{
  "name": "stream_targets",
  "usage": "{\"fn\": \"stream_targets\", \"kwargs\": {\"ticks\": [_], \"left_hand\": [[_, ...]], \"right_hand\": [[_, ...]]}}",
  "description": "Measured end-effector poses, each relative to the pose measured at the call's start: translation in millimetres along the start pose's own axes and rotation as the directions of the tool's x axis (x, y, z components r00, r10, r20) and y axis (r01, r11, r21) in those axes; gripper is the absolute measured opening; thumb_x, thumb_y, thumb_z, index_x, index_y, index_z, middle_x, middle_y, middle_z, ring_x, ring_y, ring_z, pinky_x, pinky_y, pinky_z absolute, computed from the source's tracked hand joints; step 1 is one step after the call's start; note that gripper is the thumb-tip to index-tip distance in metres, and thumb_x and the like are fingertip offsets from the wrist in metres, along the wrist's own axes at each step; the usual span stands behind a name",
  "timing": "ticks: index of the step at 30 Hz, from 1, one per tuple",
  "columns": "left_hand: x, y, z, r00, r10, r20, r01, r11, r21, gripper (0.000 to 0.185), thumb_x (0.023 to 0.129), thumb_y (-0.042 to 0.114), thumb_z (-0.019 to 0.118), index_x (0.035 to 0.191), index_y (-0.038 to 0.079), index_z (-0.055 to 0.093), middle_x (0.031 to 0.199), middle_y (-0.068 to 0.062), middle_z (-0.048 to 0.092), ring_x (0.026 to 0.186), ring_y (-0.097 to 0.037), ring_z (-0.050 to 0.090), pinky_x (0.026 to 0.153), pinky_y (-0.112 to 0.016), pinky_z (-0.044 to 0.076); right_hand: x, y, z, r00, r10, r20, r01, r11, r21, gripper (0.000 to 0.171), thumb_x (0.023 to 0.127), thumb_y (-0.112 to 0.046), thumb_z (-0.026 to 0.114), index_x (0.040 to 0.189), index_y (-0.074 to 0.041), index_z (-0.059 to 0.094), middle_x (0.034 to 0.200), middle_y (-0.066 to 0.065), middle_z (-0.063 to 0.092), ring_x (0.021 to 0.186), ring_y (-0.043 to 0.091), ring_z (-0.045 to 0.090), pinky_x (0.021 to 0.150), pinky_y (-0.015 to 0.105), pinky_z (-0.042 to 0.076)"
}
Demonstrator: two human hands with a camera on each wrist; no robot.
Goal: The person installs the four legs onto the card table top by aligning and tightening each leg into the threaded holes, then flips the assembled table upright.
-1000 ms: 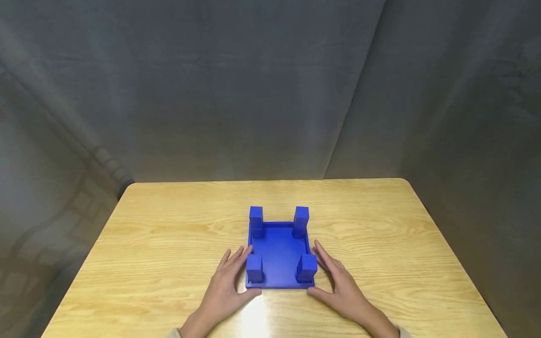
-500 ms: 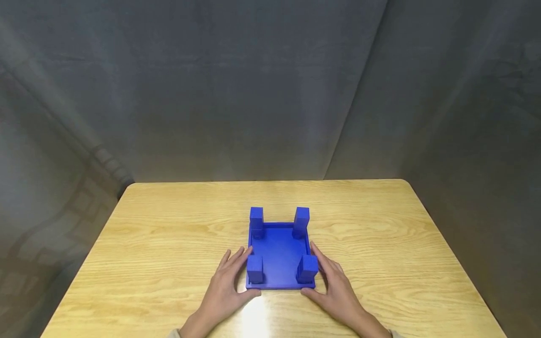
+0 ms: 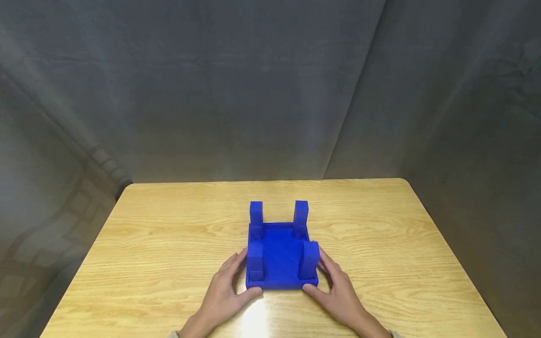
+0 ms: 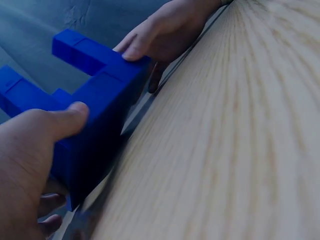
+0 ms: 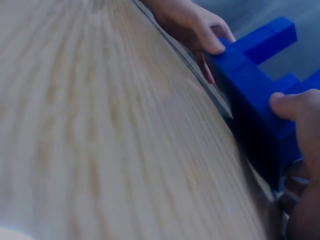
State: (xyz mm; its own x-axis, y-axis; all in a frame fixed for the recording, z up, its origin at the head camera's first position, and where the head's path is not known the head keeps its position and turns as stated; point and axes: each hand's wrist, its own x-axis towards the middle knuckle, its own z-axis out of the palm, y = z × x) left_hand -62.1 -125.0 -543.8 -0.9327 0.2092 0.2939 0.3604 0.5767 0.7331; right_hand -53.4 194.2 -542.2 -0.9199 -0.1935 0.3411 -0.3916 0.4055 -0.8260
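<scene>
A blue square piece with a low rim and an upright post at each corner sits between my hands, like a small table turned legs up. Its near edge is tilted up, and its dark underside shows in the left wrist view. My left hand grips the near left corner, thumb on the front rim and fingers along the side. On the near right corner my right hand holds it the same way. Whether the far edge touches the wood is hidden.
A light wood-grain table lies under the piece, with rounded far corners. Dark grey curtains hang behind it and along both sides. A bright glare spot lies near the front.
My right hand has moved inward to grip the near right corner. The near side of the blue piece has risen, and its posts have tipped away from me.
</scene>
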Motion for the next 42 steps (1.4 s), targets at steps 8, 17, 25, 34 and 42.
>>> {"fn": "stream_targets", "kwargs": {"ticks": [8,17,25,34,42], "left_hand": [[0.4,6.0,-0.4,0.998,0.042,-0.039,-0.049,0.975,-0.217,0.087,0.086,0.02,0.097,0.161,0.003,0.056,0.154,-0.014,0.065,0.134,-0.028,0.07,0.122,-0.018,0.041],[1.8,15.4,-1.3,0.99,0.095,-0.1,-0.129,0.901,-0.414,0.079,0.084,0.003,0.092,0.152,-0.013,0.057,0.142,-0.035,0.065,0.124,-0.017,0.073,0.102,-0.028,0.061],[2.9,27.2,-1.8,0.979,0.098,-0.179,-0.152,0.936,-0.319,0.067,0.078,-0.024,0.086,0.142,-0.011,0.068,0.133,-0.027,0.074,0.111,-0.022,0.08,0.091,-0.027,0.065],[10.2,26.0,-9.5,0.876,0.36,-0.321,-0.395,0.917,-0.049,0.031,0.099,-0.004,0.079,0.129,-0.009,0.077,0.119,-0.023,0.081,0.096,-0.034,0.084,0.089,-0.022,0.065],[10.3,31.6,-11.9,0.864,0.401,-0.305,-0.413,0.91,0.029,0.037,0.11,0.024,0.071,0.133,-0.006,0.076,0.126,-0.019,0.079,0.102,-0.036,0.082,0.101,-0.023,0.061]], "right_hand": [[0,-2,-2,0.999,-0.023,-0.04,0.028,0.992,0.125,0.098,0.084,0.005,0.092,0.169,-0.005,0.044,0.147,0.031,0.066,0.138,0.003,0.062,0.112,0.013,0.05],[2,-6,0,0.979,-0.089,-0.184,0.103,0.992,0.068,0.084,0.066,0.02,0.095,0.145,0.009,0.067,0.13,0.025,0.076,0.113,0.002,0.076,0.103,0.017,0.058],[8,-4,2,0.902,-0.246,-0.355,0.224,0.969,-0.103,0.064,0.057,0.035,0.082,0.117,0.015,0.079,0.102,0.025,0.082,0.099,0.001,0.079,0.088,0.017,0.064],[21,-3,-23,0.837,-0.499,-0.224,0.427,0.852,-0.302,0.03,0.104,-0.017,0.071,0.12,0.006,0.082,0.115,0.016,0.082,0.105,0.024,0.076,0.097,0.012,0.058],[19,-11,-30,0.873,-0.453,-0.178,0.41,0.882,-0.234,0.049,0.11,-0.041,0.068,0.128,0.002,0.08,0.124,0.018,0.081,0.121,0.014,0.077,0.108,0.02,0.057]]}}
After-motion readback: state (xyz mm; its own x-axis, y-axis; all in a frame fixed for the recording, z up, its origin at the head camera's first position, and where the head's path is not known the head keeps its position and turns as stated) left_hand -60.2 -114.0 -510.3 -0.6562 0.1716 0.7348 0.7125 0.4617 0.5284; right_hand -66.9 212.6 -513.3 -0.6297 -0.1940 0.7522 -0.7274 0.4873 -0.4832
